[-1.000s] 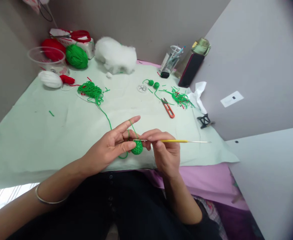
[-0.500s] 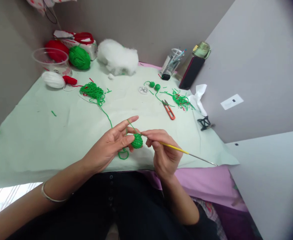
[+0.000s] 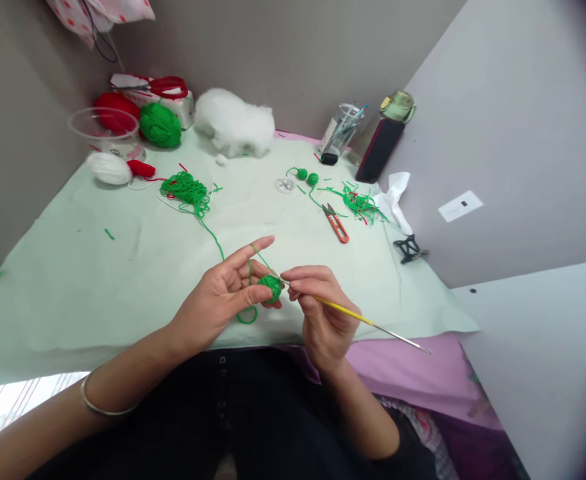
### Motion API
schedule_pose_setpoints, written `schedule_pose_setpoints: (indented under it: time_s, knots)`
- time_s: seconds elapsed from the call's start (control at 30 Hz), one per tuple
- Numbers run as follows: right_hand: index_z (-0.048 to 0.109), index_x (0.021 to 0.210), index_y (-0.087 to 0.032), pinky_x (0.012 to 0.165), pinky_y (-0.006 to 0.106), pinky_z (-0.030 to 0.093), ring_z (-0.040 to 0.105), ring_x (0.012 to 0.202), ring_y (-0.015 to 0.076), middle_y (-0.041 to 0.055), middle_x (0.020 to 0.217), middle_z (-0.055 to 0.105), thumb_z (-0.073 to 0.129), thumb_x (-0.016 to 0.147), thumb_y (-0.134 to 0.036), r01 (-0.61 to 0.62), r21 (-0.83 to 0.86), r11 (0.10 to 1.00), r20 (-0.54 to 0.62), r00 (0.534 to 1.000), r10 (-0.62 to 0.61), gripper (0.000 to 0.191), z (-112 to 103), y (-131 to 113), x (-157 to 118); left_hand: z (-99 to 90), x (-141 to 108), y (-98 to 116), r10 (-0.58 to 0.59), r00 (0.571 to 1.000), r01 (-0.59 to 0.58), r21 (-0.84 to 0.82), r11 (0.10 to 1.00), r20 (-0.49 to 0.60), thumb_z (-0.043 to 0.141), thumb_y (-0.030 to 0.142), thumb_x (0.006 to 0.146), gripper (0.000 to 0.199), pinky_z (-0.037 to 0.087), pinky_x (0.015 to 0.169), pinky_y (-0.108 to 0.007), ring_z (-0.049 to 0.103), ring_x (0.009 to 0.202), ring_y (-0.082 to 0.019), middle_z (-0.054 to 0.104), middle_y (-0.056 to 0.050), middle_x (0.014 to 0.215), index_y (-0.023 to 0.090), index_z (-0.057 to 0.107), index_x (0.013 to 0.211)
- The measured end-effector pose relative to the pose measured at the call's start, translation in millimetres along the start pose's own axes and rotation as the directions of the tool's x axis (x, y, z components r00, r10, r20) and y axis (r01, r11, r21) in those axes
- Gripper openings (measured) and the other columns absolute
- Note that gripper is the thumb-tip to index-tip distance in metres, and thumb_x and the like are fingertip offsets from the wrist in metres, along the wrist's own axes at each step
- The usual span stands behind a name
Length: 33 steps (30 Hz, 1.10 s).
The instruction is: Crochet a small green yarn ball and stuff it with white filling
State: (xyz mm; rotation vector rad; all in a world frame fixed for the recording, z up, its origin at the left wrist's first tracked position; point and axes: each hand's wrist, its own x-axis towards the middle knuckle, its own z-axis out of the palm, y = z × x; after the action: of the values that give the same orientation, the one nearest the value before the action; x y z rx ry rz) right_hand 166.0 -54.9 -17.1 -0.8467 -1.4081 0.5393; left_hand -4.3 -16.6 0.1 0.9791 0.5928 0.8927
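Observation:
My left hand [image 3: 223, 290] pinches a small green crocheted ball [image 3: 271, 287] between thumb and fingers, its index finger stretched out with green yarn looped round it. In my right hand [image 3: 325, 313] is a crochet hook [image 3: 345, 310] with a yellow grip and metal ends, held like a pen. The hook's tip meets the top right edge of the ball; the exact stitch is too small to make out. From the left hand the working yarn [image 3: 213, 235] runs back to a loose heap of green yarn [image 3: 185, 190]. A loop of yarn hangs below the ball.
Orange thread snips [image 3: 336, 224] lie beyond my right hand, near green yarn scraps [image 3: 363, 203] and two small green balls [image 3: 307, 176]. White stuffing [image 3: 235, 123], yarn balls [image 3: 160, 125] and a plastic tub [image 3: 105, 133] stand at the back. A phone [image 3: 380, 150] leans on a bottle at right.
The camera view has tilted slightly, so the table things appear a little lower. The ball has turned a little in my left hand, and the hook's rear end points lower.

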Motion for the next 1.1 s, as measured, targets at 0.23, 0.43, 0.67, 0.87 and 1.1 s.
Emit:
schedule_pose_setpoints:
  time_s: [0.23,0.43,0.67,0.87,1.1]
  knots:
    - [0.077,0.114,-0.037,0.067,0.033,0.060,0.074,0.088,0.0186,0.0028,0.104,0.077,0.059,0.100,-0.021,0.127,-0.058,0.990,-0.040,0.991,-0.129,0.028,2.8,-1.4,5.0,4.3,-4.9,1.4,-0.134,0.989,0.137,-0.051,0.989,0.059,0.071,0.036,0.095,0.065,0.050,0.070,-0.027,0.069,0.070,-0.014,0.071,-0.001,0.083,0.017,0.048,0.153]
    - [0.076,0.114,-0.041,0.075,0.038,0.062,0.075,0.093,0.0212,0.0009,0.101,0.078,0.061,0.100,-0.023,0.055,-0.087,0.995,-0.014,0.998,-0.056,0.027,-0.1,-3.2,9.3,6.6,-5.1,2.6,-0.130,0.991,0.132,-0.126,0.983,0.027,0.069,0.037,0.097,0.058,0.050,0.077,-0.028,0.071,0.080,-0.017,0.075,-0.005,0.096,0.021,0.054,0.151]
    - [0.079,0.106,-0.030,0.080,0.039,0.061,0.073,0.093,0.0202,0.0035,0.095,0.078,0.063,0.100,-0.025,-0.038,0.058,0.998,-0.018,0.999,0.039,0.018,-1.4,0.1,8.9,0.1,-3.1,0.8,-0.072,0.997,0.074,-0.103,0.992,0.022,0.074,0.026,0.093,0.073,0.051,0.081,-0.029,0.069,0.087,-0.016,0.070,-0.004,0.110,0.028,0.042,0.158]
    - [0.076,0.113,-0.029,0.086,0.040,0.061,0.071,0.102,0.0205,0.0051,0.108,0.077,0.064,0.098,-0.019,-0.052,-0.003,0.999,0.103,0.993,0.052,0.022,-1.1,-0.1,6.2,-2.5,-1.6,0.1,-0.036,0.998,0.037,-0.021,0.999,0.043,0.079,0.020,0.087,0.080,0.051,0.072,-0.024,0.064,0.083,-0.012,0.065,0.000,0.098,0.030,0.044,0.158]
    - [0.078,0.102,-0.026,0.077,0.037,0.061,0.072,0.090,0.0194,0.0041,0.094,0.078,0.065,0.097,-0.022,-0.117,0.027,0.993,-0.007,0.993,0.117,0.015,3.1,0.1,7.9,1.0,-2.3,3.9,-0.002,0.993,0.022,0.162,0.986,-0.120,0.088,0.014,0.074,0.094,0.052,0.080,-0.025,0.064,0.098,-0.016,0.066,-0.001,0.106,0.029,0.045,0.156]
